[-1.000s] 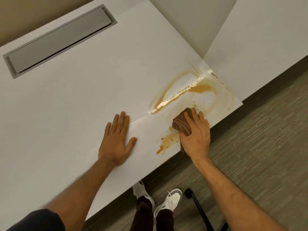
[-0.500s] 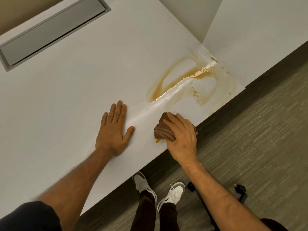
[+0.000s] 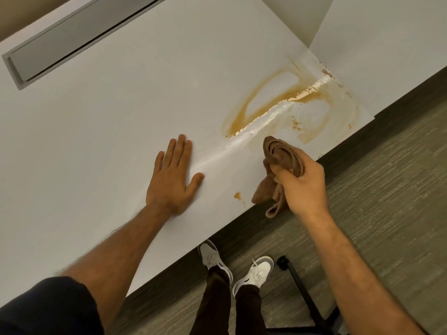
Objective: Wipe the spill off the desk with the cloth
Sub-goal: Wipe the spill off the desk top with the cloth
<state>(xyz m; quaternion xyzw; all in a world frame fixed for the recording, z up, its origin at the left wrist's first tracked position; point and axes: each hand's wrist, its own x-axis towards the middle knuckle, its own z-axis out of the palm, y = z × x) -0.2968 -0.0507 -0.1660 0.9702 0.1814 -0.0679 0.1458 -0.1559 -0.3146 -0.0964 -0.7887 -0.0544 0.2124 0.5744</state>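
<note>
Desk (image 3: pixel 101 146) smooth white laminate, slight sheen — cloth (image 3: pixel 281 157) soft brown fabric — floor (image 3: pixel 387 189) rough carpet.

Right hand (image 3: pixel 303 187) grips bunched brown cloth (image 3: pixel 278 165) beside orange spill (image 3: pixel 273 102); left hand (image 3: pixel 173 175) flat on white desk (image 3: pixel 108 131).

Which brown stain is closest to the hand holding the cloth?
The small lone spot near the desk's front edge, just left of the cloth; the big smear lies farther back.
</note>
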